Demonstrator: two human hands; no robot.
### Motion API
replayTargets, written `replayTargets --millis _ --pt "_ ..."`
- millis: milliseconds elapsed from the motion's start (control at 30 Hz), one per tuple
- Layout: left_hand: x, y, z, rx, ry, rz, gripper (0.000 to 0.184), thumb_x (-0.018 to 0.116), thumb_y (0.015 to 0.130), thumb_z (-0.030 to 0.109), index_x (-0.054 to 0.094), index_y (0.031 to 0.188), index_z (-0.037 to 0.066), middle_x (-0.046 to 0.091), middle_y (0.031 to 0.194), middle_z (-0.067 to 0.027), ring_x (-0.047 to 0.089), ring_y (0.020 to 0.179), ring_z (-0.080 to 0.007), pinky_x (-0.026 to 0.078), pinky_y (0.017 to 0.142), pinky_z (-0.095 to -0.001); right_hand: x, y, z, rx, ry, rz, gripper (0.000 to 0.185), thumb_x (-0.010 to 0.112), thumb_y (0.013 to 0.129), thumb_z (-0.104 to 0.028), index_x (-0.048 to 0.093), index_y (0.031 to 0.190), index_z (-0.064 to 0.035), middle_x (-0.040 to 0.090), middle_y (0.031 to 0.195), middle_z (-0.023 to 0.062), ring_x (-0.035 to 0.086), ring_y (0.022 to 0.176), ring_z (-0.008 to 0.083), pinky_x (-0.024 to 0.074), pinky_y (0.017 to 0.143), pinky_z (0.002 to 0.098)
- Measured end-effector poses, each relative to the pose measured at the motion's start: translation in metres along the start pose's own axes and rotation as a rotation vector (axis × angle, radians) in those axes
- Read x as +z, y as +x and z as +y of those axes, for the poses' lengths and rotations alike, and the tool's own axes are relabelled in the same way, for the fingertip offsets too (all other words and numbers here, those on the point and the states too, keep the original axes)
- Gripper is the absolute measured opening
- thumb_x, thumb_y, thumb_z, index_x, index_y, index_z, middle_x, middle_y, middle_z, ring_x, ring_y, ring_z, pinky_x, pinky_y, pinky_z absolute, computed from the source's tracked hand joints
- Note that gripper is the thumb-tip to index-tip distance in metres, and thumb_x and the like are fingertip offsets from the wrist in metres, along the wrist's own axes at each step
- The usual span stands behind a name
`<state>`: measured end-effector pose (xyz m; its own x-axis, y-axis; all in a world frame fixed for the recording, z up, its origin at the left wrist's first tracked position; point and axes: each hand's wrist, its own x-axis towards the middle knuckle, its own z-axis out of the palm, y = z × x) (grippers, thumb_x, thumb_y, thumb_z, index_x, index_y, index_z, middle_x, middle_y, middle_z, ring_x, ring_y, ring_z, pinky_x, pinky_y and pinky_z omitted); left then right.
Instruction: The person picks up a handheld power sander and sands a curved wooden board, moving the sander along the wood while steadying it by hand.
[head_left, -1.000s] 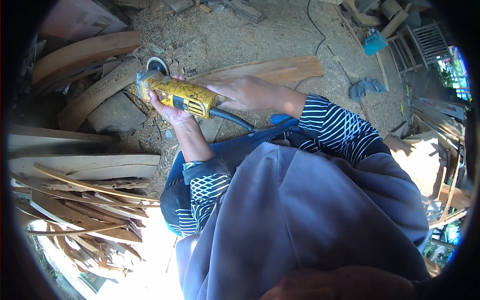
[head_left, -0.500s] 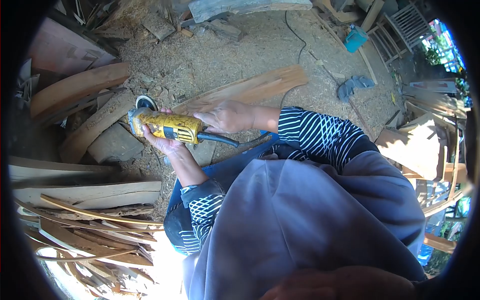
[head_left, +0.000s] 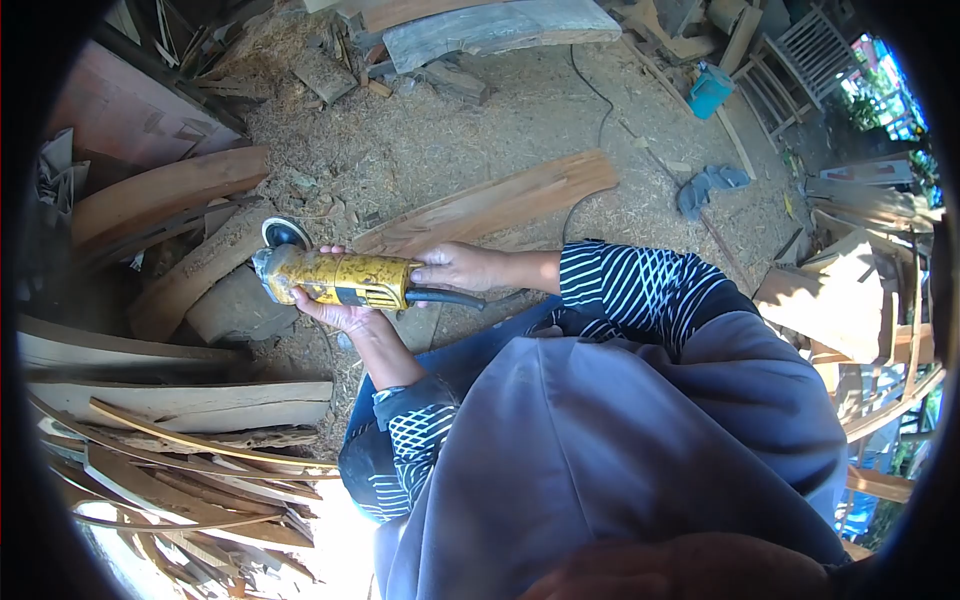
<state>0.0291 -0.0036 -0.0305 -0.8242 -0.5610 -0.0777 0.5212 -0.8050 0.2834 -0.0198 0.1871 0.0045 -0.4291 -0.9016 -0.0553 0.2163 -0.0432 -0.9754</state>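
Observation:
A worn yellow angle grinder (head_left: 345, 277) is held sideways above the floor, its round disc (head_left: 286, 234) at the left end facing up and away from me. My left hand (head_left: 345, 314) grips the body from below near the head, with fingertips showing over the far side. At the back end, my right hand (head_left: 458, 268) closes around the rear of the housing; its fingers are partly hidden. A dark power cord (head_left: 450, 297) leaves the grinder below that hand. Just beyond lies a flat wooden plank (head_left: 500, 203) on the ground.
Curved timber pieces (head_left: 175, 190) lie at left. Stacked offcuts and strips (head_left: 190, 465) fill the lower left. A weathered board (head_left: 500, 32) lies at the top. A teal container (head_left: 709, 92), a grey cloth (head_left: 708, 190) and a cable (head_left: 605, 95) are on the dusty floor. Wood pieces (head_left: 830, 295) stand at right.
My right hand's fingers have moved from beside the grinder's rear to close around its end. The grinder, still in my left hand, appears slightly lower in view; the whole view has shifted a little.

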Motion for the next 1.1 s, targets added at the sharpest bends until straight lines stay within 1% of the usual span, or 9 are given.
replayTargets --millis 200,300,733,833,900,933,967,1033,1100 --pt "0.007 -0.006 0.003 0.025 -0.085 -0.088 0.067 0.069 0.067 0.048 0.050 0.110 0.000 0.058 0.095 -0.0146 0.058 0.090 -0.0277 0.052 0.077 -0.0404 0.003 -0.007 -0.011 0.273 0.515 -0.002 0.037 0.049 0.093 -0.021 0.047 0.116 0.0079 0.061 0.103 0.0178 0.063 0.090 0.0237 0.0507 0.073 0.0307" --pt "0.000 0.000 0.005 0.064 -0.047 -0.093 0.069 0.068 0.067 0.052 0.049 0.109 -0.001 0.058 0.095 -0.0156 0.059 0.089 -0.0282 0.053 0.074 -0.0400 0.003 -0.007 -0.010 0.291 0.536 -0.007 0.043 0.050 0.092 -0.021 0.043 0.121 0.0095 0.058 0.111 0.0193 0.060 0.099 0.0258 0.0489 0.081 0.0320" --pt "-0.001 0.002 0.005 0.027 -0.056 -0.135 0.066 0.065 0.070 0.052 0.051 0.107 -0.001 0.058 0.095 -0.0172 0.059 0.087 -0.0298 0.052 0.075 -0.0399 0.006 -0.005 -0.006 0.263 0.488 -0.013 0.041 0.051 0.092 -0.020 0.044 0.119 0.0097 0.057 0.111 0.0199 0.059 0.103 0.0249 0.0479 0.084 0.0321" --pt "-0.002 -0.002 0.001 0.047 -0.255 -0.121 0.067 0.065 0.070 0.053 0.051 0.106 -0.001 0.058 0.094 -0.0168 0.059 0.087 -0.0293 0.052 0.074 -0.0395 0.006 -0.007 -0.012 0.242 0.560 -0.031 0.036 0.051 0.092 -0.019 0.047 0.114 0.0092 0.058 0.111 0.0188 0.060 0.101 0.0243 0.0470 0.086 0.0316" --pt "-0.005 -0.003 0.004 0.064 -0.141 -0.044 0.067 0.065 0.070 0.053 0.051 0.107 0.000 0.058 0.093 -0.0166 0.058 0.087 -0.0291 0.052 0.074 -0.0395 -0.009 -0.008 -0.026 0.366 0.303 -0.160 0.029 0.053 0.089 -0.013 0.050 0.109 0.0073 0.057 0.112 0.0174 0.058 0.104 0.0241 0.0445 0.091 0.0316" --pt "-0.008 -0.003 0.005 0.074 -0.061 -0.014 0.065 0.064 0.070 0.052 0.051 0.108 0.001 0.057 0.094 -0.0167 0.058 0.087 -0.0294 0.052 0.075 -0.0400 -0.028 -0.005 -0.026 0.424 0.116 -0.190 0.040 0.055 0.081 -0.007 0.047 0.118 0.0075 0.053 0.120 0.0188 0.053 0.113 0.0250 0.0406 0.096 0.0321" --pt "-0.006 -0.004 0.005 0.064 -0.015 -0.022 0.066 0.065 0.071 0.050 0.048 0.113 0.002 0.057 0.093 -0.0168 0.058 0.087 -0.0302 0.052 0.074 -0.0403 -0.035 -0.003 -0.044 0.364 -0.086 -0.046 0.058 0.057 0.074 -0.008 0.041 0.127 0.0073 0.047 0.128 0.0208 0.047 0.119 0.0250 0.0375 0.099 0.0335" --pt "-0.001 -0.006 -0.003 0.051 0.081 -0.015 0.070 0.067 0.069 0.047 0.043 0.117 0.001 0.056 0.091 -0.0175 0.058 0.086 -0.0311 0.053 0.075 -0.0404 -0.051 0.006 -0.055 0.212 -0.198 0.083 0.073 0.062 0.071 -0.013 0.033 0.134 0.0062 0.043 0.133 0.0218 0.048 0.118 0.0248 0.0369 0.099 0.0340" --pt "0.013 -0.012 -0.017 0.001 0.177 0.090 0.068 0.068 0.071 0.040 0.041 0.118 0.000 0.056 0.093 -0.0174 0.058 0.088 -0.0296 0.053 0.077 -0.0396 -0.031 0.017 -0.050 0.218 -0.406 -0.022 0.073 0.065 0.069 -0.016 0.035 0.132 0.0063 0.046 0.128 0.0208 0.050 0.114 0.0248 0.0378 0.098 0.0344"
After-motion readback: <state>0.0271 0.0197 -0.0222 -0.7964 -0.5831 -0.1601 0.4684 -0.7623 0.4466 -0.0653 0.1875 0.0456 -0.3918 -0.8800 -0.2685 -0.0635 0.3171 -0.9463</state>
